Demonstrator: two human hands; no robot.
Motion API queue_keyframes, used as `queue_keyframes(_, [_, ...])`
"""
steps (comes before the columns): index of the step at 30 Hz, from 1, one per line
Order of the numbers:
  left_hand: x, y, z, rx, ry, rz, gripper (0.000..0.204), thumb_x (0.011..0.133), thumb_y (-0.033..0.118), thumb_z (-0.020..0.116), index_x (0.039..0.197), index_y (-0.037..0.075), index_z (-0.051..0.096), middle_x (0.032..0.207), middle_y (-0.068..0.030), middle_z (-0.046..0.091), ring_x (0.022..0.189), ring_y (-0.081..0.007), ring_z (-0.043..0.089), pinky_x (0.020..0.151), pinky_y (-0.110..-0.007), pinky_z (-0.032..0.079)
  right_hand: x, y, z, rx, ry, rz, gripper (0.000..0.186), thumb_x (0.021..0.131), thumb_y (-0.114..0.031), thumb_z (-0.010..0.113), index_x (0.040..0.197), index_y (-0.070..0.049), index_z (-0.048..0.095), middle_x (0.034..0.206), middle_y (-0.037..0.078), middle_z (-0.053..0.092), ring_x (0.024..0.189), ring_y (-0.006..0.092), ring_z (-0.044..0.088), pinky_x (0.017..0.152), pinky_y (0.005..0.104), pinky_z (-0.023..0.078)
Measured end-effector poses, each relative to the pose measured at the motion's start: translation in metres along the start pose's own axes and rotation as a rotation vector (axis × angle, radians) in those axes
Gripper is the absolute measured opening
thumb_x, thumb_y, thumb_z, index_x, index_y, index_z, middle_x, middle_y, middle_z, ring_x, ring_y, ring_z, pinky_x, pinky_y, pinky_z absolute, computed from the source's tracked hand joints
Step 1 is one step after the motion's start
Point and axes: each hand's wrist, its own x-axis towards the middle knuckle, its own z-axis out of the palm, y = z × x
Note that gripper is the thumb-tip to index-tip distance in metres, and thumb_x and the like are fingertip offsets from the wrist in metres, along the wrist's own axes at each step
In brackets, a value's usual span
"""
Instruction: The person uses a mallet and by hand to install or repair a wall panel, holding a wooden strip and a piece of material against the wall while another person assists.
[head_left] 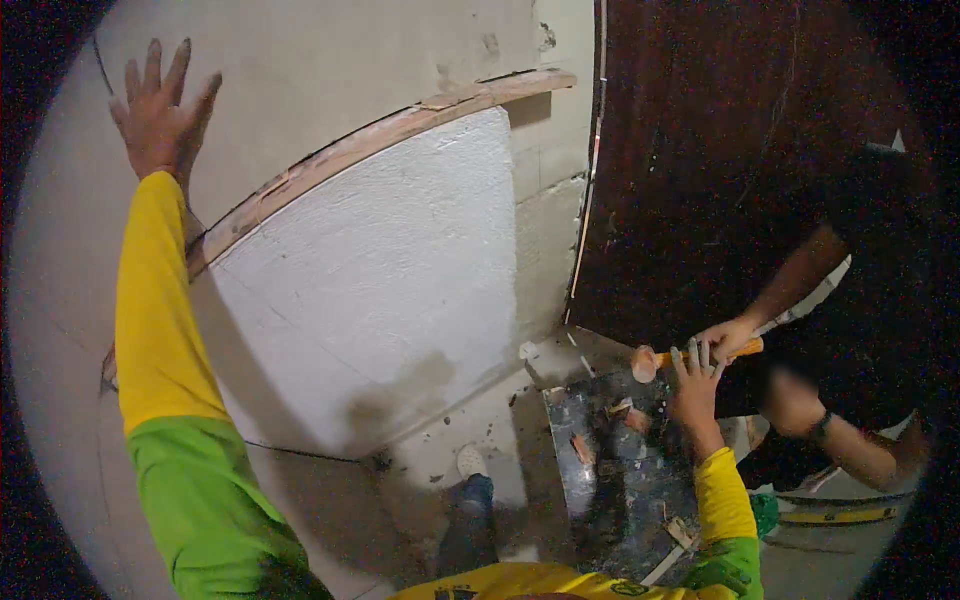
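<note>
While the left grip (160,120) is up over the wall (330,60) with all 5 fingers fanned out, the right grip (694,395) is splayed too, fingers straight, closed on nothing. An orange-handled mallet (646,365) is right at those fingertips, head just to their left. Can't tell if they're actually touching. They hide part of the handle, and a co-worker's hand (732,337) on it covers more, kinda in the way. That person's other hand (790,402) is blurred out, and dark clothes melt into the dark panel (690,150). Also around: 1 wooden strip (340,157) atop a white patch (390,250), a scuffed black board (600,500) with broken bits on it, 1 yellow spirit level (840,517) off right.
</note>
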Motion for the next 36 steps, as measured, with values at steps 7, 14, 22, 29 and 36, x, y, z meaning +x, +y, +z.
queue_keyframes(7, [-0.002,-0.005,0.019,-0.200,0.189,0.008,0.074,0.091,0.076,0.051,0.155,0.039,0.044,0.169,0.0024,0.030,0.156,-0.0309,0.023,0.121,-0.069,0.014,-0.006,0.025,0.035,-0.085,0.204,0.175,0.044,0.084,-0.018,0.068,0.128,-0.017,0.068,0.157,0.015,0.045,0.153,0.0354,0.031,0.115,0.0799,0.003])
queue_keyframes(14, [0.003,-0.011,0.007,-0.171,0.199,0.038,0.074,0.091,0.075,0.051,0.155,0.039,0.045,0.169,0.0009,0.031,0.156,-0.0325,0.024,0.121,-0.068,0.015,0.017,0.011,-0.043,0.127,0.273,0.128,0.034,0.082,-0.019,0.072,0.115,-0.012,0.067,0.140,0.013,0.060,0.138,0.0346,0.049,0.117,0.0716,0.015])
queue_keyframes(22, [0.002,-0.007,0.009,-0.197,0.184,0.009,0.074,0.091,0.073,0.053,0.155,0.037,0.045,0.169,-0.0004,0.031,0.156,-0.0351,0.024,0.120,-0.069,0.015,-0.012,-0.064,-0.045,1.182,0.387,0.189,0.035,0.083,-0.016,0.079,0.115,-0.004,0.068,0.106,0.016,0.072,0.096,0.0345,0.070,0.082,0.0386,0.056])
queue_keyframes(29, [-0.008,0.000,0.021,-0.223,0.194,0.003,0.073,0.092,0.073,0.051,0.155,0.037,0.046,0.169,0.0002,0.030,0.156,-0.0348,0.023,0.120,-0.070,0.014,-0.059,-0.114,-0.009,1.031,0.066,0.426,0.047,0.089,-0.033,0.078,0.120,-0.001,0.065,0.096,0.010,0.071,0.092,0.0257,0.066,0.084,0.0377,0.052])
queue_keyframes(36, [0.026,0.066,-0.002,0.043,-0.093,-0.344,0.082,0.092,0.079,0.043,0.160,0.033,0.037,0.169,-0.0049,0.028,0.154,-0.0425,0.021,0.115,-0.076,0.015,-0.032,-0.143,-0.042,1.381,-0.142,0.629,0.035,0.098,-0.028,0.068,0.120,-0.001,0.061,0.100,0.010,0.066,0.091,0.0202,0.060,0.081,0.0346,0.050])
